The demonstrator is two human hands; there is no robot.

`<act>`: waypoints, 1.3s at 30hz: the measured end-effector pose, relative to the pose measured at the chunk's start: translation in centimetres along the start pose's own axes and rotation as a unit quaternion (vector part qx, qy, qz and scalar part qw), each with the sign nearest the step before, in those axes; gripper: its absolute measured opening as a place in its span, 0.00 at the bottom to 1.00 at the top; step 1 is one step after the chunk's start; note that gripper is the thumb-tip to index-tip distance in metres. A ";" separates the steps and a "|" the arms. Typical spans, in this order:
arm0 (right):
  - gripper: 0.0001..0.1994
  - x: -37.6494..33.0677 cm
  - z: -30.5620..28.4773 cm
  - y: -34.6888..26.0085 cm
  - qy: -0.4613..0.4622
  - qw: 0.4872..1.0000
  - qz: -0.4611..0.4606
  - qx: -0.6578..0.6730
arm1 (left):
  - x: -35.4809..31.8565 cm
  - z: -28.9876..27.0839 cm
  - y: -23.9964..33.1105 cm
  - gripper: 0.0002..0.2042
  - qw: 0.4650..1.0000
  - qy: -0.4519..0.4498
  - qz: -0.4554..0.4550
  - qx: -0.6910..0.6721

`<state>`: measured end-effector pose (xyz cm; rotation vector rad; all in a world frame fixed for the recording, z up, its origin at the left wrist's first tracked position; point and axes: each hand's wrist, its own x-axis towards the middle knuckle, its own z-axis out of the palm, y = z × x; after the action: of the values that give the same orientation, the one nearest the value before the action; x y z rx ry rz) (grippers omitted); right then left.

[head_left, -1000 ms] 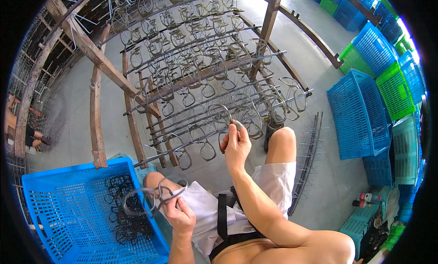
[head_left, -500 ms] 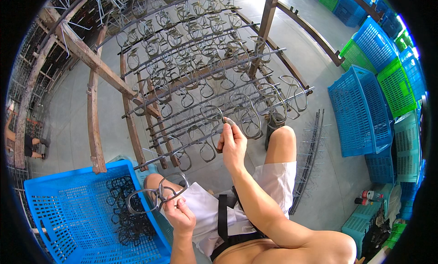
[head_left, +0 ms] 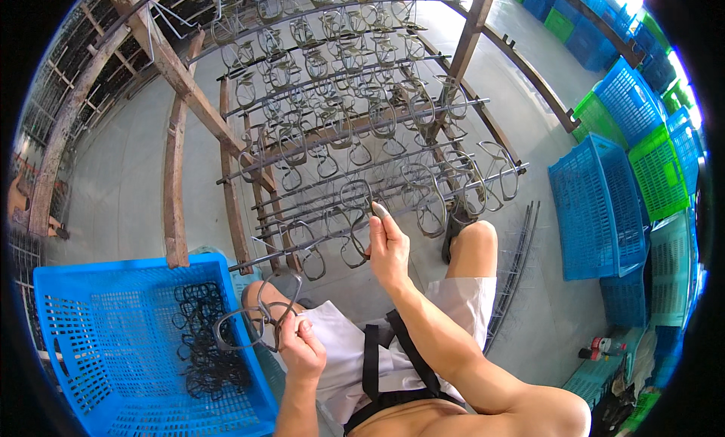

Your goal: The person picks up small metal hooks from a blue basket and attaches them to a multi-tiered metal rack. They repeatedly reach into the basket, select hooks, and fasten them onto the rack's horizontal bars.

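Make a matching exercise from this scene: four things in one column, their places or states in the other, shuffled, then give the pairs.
Things:
1. left hand
2. right hand
3. blue crate
4. wooden post

Places or states:
A. raised to a wire loop on the rack
B. stands left of the rack
C. grips a few bent wire frames
D. holds a dark pile of wire frames, lower left

Pairs: 1-C, 2-A, 3-D, 4-B

Crate (head_left: pixel 91 339) left of rack (head_left: pixel 362 135)

Bright daylight, glare at upper right, sharp centre, fisheye bending, black vignette at edges
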<state>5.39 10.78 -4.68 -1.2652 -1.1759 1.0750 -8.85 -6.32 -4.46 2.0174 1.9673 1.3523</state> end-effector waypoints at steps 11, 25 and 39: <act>0.16 1.3 -1.6 -0.8 -0.005 0.998 0.049 0.048 | 1.3 -0.3 0.1 0.15 0.997 -0.008 0.046 0.067; 0.18 -6.5 -0.3 -4.7 -0.422 0.889 0.051 0.173 | 3.1 -3.3 1.0 0.20 0.970 -0.122 0.195 0.077; 0.10 -1.9 -5.2 -6.4 -0.538 0.823 0.130 0.127 | -0.4 -4.9 0.7 0.22 0.805 -0.213 -0.300 -0.466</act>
<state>10.07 8.07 1.87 -0.5392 -1.5894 2.2225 -11.00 -9.45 -1.26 0.9836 1.1649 1.1778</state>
